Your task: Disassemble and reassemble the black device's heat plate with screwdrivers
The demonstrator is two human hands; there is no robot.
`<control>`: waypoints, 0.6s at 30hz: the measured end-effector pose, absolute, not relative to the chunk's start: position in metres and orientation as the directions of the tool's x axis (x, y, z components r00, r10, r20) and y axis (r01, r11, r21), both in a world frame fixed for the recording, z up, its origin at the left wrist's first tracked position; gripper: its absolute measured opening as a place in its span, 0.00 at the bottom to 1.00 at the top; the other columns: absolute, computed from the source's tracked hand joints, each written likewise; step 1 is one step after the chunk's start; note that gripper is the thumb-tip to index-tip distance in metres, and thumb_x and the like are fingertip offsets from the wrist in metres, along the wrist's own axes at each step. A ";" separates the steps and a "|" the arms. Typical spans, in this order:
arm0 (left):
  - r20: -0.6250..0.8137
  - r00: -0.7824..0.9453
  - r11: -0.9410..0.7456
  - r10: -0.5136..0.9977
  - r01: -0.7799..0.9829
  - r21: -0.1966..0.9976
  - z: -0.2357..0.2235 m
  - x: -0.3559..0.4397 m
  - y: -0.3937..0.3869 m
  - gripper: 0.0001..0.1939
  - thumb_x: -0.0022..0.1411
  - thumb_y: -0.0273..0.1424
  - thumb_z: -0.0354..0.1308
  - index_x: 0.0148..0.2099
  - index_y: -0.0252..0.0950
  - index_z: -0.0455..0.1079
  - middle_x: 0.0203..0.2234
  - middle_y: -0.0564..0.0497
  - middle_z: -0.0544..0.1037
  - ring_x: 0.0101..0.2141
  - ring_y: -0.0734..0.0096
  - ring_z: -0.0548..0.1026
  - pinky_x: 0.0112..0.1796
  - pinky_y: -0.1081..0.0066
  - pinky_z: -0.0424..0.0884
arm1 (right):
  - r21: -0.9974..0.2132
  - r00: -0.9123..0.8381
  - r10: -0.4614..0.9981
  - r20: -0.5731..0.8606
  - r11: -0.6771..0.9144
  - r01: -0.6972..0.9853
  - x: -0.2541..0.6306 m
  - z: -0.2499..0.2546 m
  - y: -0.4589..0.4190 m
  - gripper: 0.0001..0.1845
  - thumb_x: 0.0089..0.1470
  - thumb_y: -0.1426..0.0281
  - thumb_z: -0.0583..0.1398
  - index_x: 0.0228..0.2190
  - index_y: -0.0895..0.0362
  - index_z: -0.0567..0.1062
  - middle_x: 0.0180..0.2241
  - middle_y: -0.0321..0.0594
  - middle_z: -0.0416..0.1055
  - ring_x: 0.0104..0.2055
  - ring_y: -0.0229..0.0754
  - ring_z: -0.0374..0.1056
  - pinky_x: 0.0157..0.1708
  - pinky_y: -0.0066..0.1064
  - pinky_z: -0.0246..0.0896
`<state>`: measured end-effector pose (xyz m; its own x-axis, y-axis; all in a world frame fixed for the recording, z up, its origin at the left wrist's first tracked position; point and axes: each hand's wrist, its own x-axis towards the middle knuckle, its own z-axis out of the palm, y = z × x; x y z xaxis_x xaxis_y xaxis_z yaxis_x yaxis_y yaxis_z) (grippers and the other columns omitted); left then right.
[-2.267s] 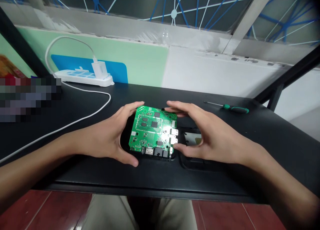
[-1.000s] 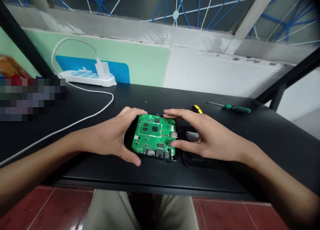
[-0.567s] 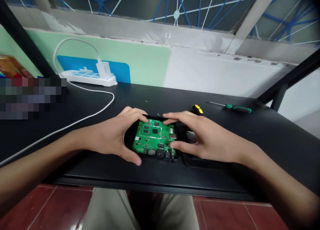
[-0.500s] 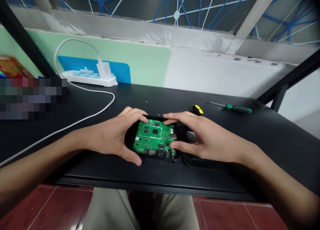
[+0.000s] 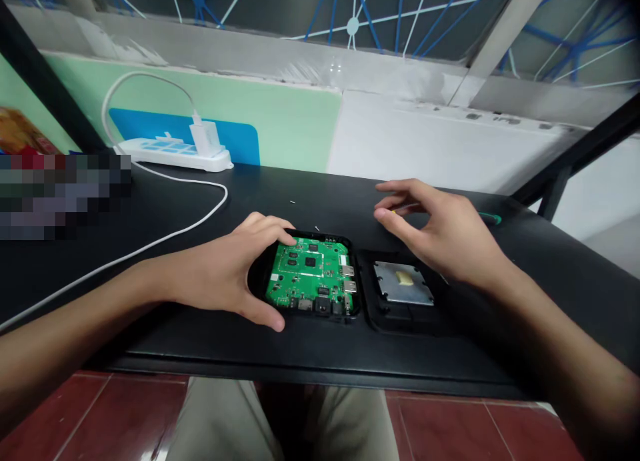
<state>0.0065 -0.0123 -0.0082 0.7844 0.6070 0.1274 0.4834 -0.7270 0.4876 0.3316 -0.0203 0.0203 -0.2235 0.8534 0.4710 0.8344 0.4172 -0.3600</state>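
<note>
A green circuit board [image 5: 310,284] lies in a shallow black case [image 5: 356,284] on the dark table. My left hand [image 5: 225,271] wraps round the case's left side, its fingertips on the far edge and the thumb along the near one. My right hand [image 5: 435,227] is in the air to the right, thumb and fingers apart, over the spot of a small black-and-yellow object that it almost wholly covers. Below that hand lies a black cover [image 5: 400,321], inner side up, with a metal plate [image 5: 395,287] and a yellowish pad [image 5: 405,277] on it.
Two tiny light bits, perhaps screws, lie behind the case. A green-handled screwdriver [image 5: 491,219] shows partly past my right hand. A white power strip [image 5: 175,155] with a plugged charger [image 5: 206,139] stands by the wall, and its white cable [image 5: 170,241] runs along the left.
My right hand has left the board's right side and moved up and right, uncovering the ports and metal plate. It now hides the black-and-yellow object. My left hand stays on the case.
</note>
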 end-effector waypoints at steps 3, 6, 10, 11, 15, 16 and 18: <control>0.116 0.783 -0.723 0.612 0.494 0.483 -0.008 0.006 -0.013 0.42 0.50 0.55 0.74 0.59 0.44 0.62 0.65 0.39 0.62 0.65 0.39 0.59 0.62 0.36 0.63 | -0.372 -0.162 0.896 0.414 0.329 0.868 0.338 0.018 -0.013 0.23 0.59 0.58 0.62 0.52 0.55 0.77 0.42 0.45 0.83 0.42 0.50 0.80 0.49 0.48 0.75; 0.117 0.783 -0.727 0.611 0.497 0.473 -0.008 0.005 -0.014 0.42 0.49 0.55 0.75 0.59 0.44 0.63 0.65 0.39 0.62 0.65 0.38 0.59 0.61 0.35 0.64 | -0.387 -0.167 0.922 0.349 0.304 0.871 0.340 0.014 -0.007 0.24 0.59 0.55 0.62 0.52 0.56 0.77 0.41 0.45 0.83 0.42 0.49 0.79 0.49 0.47 0.75; 0.131 0.790 -0.745 0.599 0.490 0.453 -0.007 0.004 -0.013 0.41 0.49 0.55 0.74 0.58 0.44 0.64 0.65 0.40 0.64 0.65 0.37 0.61 0.60 0.36 0.67 | -0.405 -0.171 0.940 0.294 0.284 0.869 0.339 0.010 -0.005 0.25 0.59 0.54 0.61 0.52 0.56 0.77 0.41 0.44 0.83 0.41 0.46 0.78 0.48 0.45 0.75; 0.131 0.795 -0.751 0.592 0.486 0.448 -0.006 0.004 -0.013 0.42 0.49 0.55 0.74 0.59 0.44 0.64 0.66 0.39 0.64 0.65 0.37 0.61 0.59 0.37 0.67 | -0.409 -0.170 0.943 0.287 0.281 0.868 0.338 0.010 -0.005 0.26 0.59 0.54 0.61 0.52 0.56 0.77 0.40 0.44 0.82 0.40 0.46 0.78 0.48 0.44 0.75; 0.137 0.806 -0.771 0.576 0.480 0.419 -0.003 0.003 -0.013 0.44 0.48 0.57 0.75 0.59 0.44 0.63 0.66 0.37 0.64 0.64 0.35 0.64 0.58 0.35 0.68 | -0.408 -0.192 0.942 0.275 0.296 0.864 0.337 0.008 -0.005 0.25 0.60 0.54 0.60 0.52 0.56 0.77 0.39 0.43 0.82 0.39 0.46 0.77 0.46 0.43 0.74; 0.140 0.807 -0.775 0.574 0.481 0.410 -0.003 0.003 -0.014 0.44 0.47 0.58 0.75 0.59 0.44 0.63 0.66 0.37 0.64 0.63 0.34 0.64 0.58 0.35 0.68 | -0.408 -0.201 0.941 0.272 0.301 0.862 0.336 0.008 -0.005 0.25 0.60 0.54 0.60 0.53 0.55 0.77 0.39 0.42 0.82 0.39 0.45 0.77 0.45 0.43 0.74; 0.137 0.805 -0.777 0.577 0.490 0.396 -0.002 0.002 -0.014 0.45 0.46 0.59 0.74 0.59 0.45 0.62 0.66 0.38 0.64 0.63 0.32 0.65 0.57 0.33 0.68 | -0.410 -0.212 0.941 0.263 0.308 0.859 0.335 0.008 -0.005 0.25 0.60 0.55 0.60 0.53 0.55 0.77 0.38 0.41 0.81 0.37 0.44 0.77 0.43 0.42 0.73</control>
<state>0.0025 -0.0137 -0.0019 0.8049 0.5773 0.1374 0.4896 -0.7768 0.3960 0.3354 -0.0054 0.0076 -0.2119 0.9412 0.2632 0.8587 0.3079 -0.4098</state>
